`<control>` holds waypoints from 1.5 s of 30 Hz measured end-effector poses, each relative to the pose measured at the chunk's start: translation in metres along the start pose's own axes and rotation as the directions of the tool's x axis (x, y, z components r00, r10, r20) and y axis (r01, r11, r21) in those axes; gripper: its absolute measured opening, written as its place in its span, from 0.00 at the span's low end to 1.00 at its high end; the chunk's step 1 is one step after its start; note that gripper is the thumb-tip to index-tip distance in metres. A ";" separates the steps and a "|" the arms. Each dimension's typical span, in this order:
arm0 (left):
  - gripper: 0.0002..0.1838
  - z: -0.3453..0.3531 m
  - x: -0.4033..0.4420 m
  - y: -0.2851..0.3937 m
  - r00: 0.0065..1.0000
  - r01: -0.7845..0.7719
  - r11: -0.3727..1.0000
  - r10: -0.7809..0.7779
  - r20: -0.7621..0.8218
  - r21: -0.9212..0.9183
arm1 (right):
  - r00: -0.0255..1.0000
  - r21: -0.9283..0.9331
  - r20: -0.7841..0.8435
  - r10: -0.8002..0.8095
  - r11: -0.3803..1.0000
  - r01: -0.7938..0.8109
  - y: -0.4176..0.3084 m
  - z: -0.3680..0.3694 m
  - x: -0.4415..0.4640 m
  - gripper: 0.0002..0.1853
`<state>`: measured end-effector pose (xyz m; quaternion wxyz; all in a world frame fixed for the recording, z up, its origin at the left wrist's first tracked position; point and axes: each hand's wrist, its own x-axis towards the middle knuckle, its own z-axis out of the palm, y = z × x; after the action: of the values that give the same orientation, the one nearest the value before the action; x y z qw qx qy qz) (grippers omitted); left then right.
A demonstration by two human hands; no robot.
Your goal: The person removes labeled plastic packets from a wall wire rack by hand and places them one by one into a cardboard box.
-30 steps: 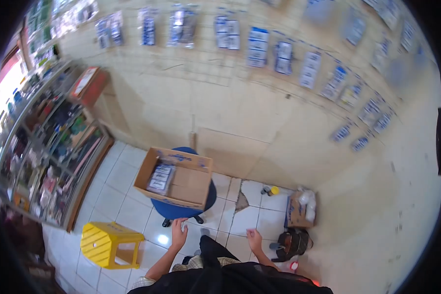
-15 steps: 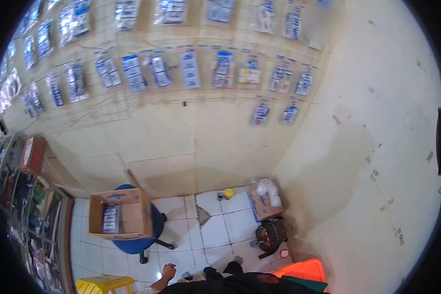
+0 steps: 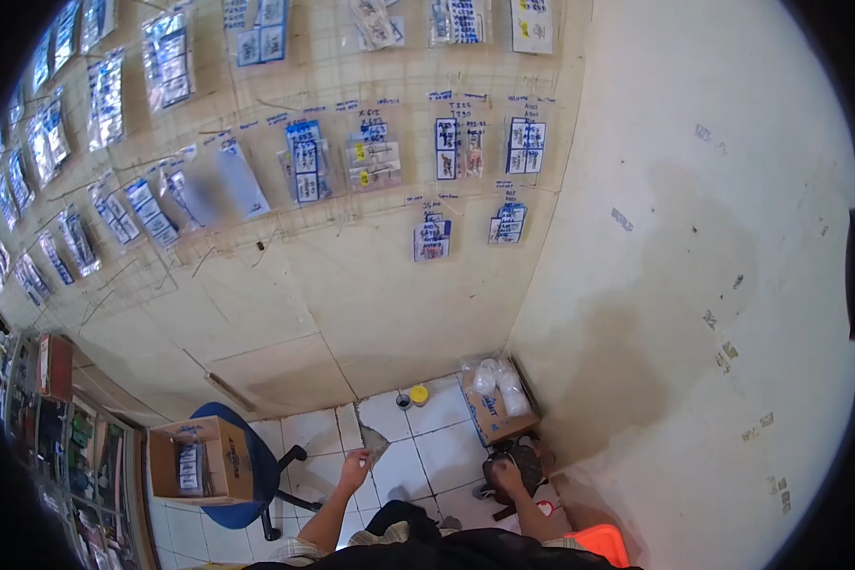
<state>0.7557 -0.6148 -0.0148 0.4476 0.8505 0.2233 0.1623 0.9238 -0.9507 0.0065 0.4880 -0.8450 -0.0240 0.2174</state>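
Note:
My left hand [image 3: 354, 469] is raised over the tiled floor, its fingers bent close together; whether it holds anything small is too small to tell. Lower right, my right hand [image 3: 507, 474] hangs over a dark bag [image 3: 532, 456], its fingers partly curled and hard to make out against it. To the left, an open cardboard box [image 3: 231, 463] rests on a blue chair [image 3: 268, 470], with labelled plastic packets [image 3: 192, 469] inside. Many labelled packets [image 3: 306, 161] hang in rows from the wall in front of me.
A cardboard box with white bundles [image 3: 487, 411] stands by the wall corner. Beside it on the floor is a yellow-lidded container [image 3: 419, 394]. Packed shelves [image 3: 81, 465] line the left edge. An orange object [image 3: 602, 543] lies low at the right.
The view has swung right, shifting the chair and box leftward. Both my hands show now; half a second ago only the left was visible. The yellow stool has nearly left view.

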 end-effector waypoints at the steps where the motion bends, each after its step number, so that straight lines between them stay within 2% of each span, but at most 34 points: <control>1: 0.11 0.000 0.029 0.015 1.000 0.020 1.000 -0.020 0.008 -0.018 | 0.998 0.095 -0.028 -0.055 0.994 0.057 -0.029 0.000 0.020 0.13; 2: 0.12 -0.001 0.056 0.028 0.998 -0.063 0.998 0.063 -0.020 0.012 | 0.992 0.183 -0.064 -0.106 0.976 0.116 -0.049 -0.002 0.041 0.12; 4: 0.13 -0.003 0.114 0.058 0.979 -0.190 0.979 0.195 -0.064 0.073 | 0.964 0.138 -0.011 -0.265 0.955 0.264 -0.058 0.005 0.114 0.12; 5: 0.15 -0.005 0.143 0.074 0.967 -0.232 0.967 0.241 -0.080 0.105 | 0.959 0.133 0.026 -0.282 0.952 0.276 -0.091 -0.004 0.127 0.13; 6: 0.16 -0.006 0.173 0.097 0.973 -0.208 0.978 0.208 -0.096 0.016 | 0.953 0.131 0.065 -0.297 0.949 0.287 -0.137 -0.011 0.139 0.14; 7: 0.18 -0.009 0.200 0.117 0.979 -0.182 0.981 0.174 -0.105 -0.071 | 0.922 0.221 0.049 -0.384 0.904 0.365 -0.158 -0.008 0.160 0.15; 8: 0.19 -0.012 0.229 0.133 0.977 -0.194 0.977 0.183 -0.112 -0.092 | 0.878 0.299 0.014 -0.478 0.840 0.452 -0.183 -0.010 0.187 0.16; 10: 0.21 -0.014 0.279 0.171 0.974 -0.211 0.968 0.196 -0.116 -0.135 | 0.820 0.301 0.028 -0.571 0.787 0.538 -0.245 -0.019 0.221 0.19; 12: 0.24 -0.025 0.319 0.209 0.929 -0.338 0.917 0.288 -0.234 -0.213 | 0.796 0.274 0.043 -0.604 0.773 0.572 -0.307 -0.020 0.247 0.26; 14: 0.27 -0.028 0.357 0.231 0.907 -0.390 0.891 0.328 -0.263 -0.234 | 0.734 0.250 -0.028 -0.679 0.706 0.663 -0.358 -0.016 0.269 0.31; 18: 0.34 -0.022 0.405 0.263 0.845 -0.507 0.835 0.433 -0.312 -0.215 | 0.714 0.238 -0.130 -0.687 0.678 0.696 -0.417 -0.002 0.298 0.34; 19: 0.34 -0.020 0.410 0.265 0.847 -0.505 0.836 0.433 -0.309 -0.212 | 0.677 0.233 -0.158 -0.719 0.639 0.733 -0.423 0.003 0.306 0.32; 20: 0.35 -0.018 0.415 0.267 0.858 -0.486 0.847 0.415 -0.302 -0.217 | 0.639 0.225 -0.184 -0.747 0.600 0.767 -0.426 0.007 0.312 0.31; 21: 0.37 -0.015 0.417 0.269 0.870 -0.463 0.857 0.392 -0.298 -0.227 | 0.642 0.222 -0.180 -0.745 0.605 0.765 -0.426 0.009 0.315 0.31; 23: 0.35 -0.014 0.415 0.272 0.886 -0.441 0.843 0.355 -0.298 -0.308 | 0.717 0.486 -0.169 -0.676 0.576 0.658 -0.426 0.011 0.318 0.22; 24: 0.33 -0.017 0.415 0.276 0.898 -0.425 0.825 0.331 -0.290 -0.373 | 0.710 0.485 -0.157 -0.687 0.572 0.661 -0.428 0.009 0.318 0.22; 25: 0.33 -0.022 0.415 0.282 0.892 -0.433 0.824 0.332 -0.308 -0.365 | 0.698 0.489 -0.180 -0.693 0.553 0.675 -0.433 0.005 0.312 0.16; 27: 0.29 -0.028 0.403 0.292 0.918 -0.394 0.789 0.313 -0.243 -0.472 | 0.709 0.547 -0.244 -0.661 0.510 0.664 -0.444 -0.001 0.287 0.08; 30: 0.25 -0.033 0.385 0.311 0.927 -0.372 0.745 0.267 -0.264 -0.554 | 0.743 0.511 -0.211 -0.635 0.576 0.638 -0.449 -0.016 0.252 0.08; 32: 0.25 -0.034 0.368 0.325 0.926 -0.370 0.739 0.248 -0.283 -0.563 | 0.734 0.558 -0.214 -0.644 0.537 0.633 -0.449 -0.020 0.238 0.07; 38: 0.24 -0.026 0.323 0.352 0.910 -0.410 0.726 0.287 -0.299 -0.551 | 0.718 0.530 -0.190 -0.669 0.546 0.649 -0.435 -0.053 0.196 0.07; 40: 0.23 -0.024 0.309 0.359 0.905 -0.418 0.745 0.291 -0.310 -0.521 | 0.725 0.584 -0.161 -0.670 0.527 0.617 -0.430 -0.061 0.185 0.08; 42: 0.23 -0.022 0.293 0.364 0.925 -0.379 0.752 0.281 -0.257 -0.540 | 0.727 0.595 -0.143 -0.671 0.529 0.605 -0.427 -0.069 0.174 0.08; 45: 0.25 -0.023 0.274 0.379 0.923 -0.384 0.730 0.285 -0.260 -0.565 | 0.721 0.603 -0.128 -0.681 0.523 0.602 -0.424 -0.080 0.156 0.08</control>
<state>1.0658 -0.6443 0.3351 0.6402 0.6728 0.0365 0.3689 1.1688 -0.7548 0.3418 0.7741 -0.5569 -0.2928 0.0697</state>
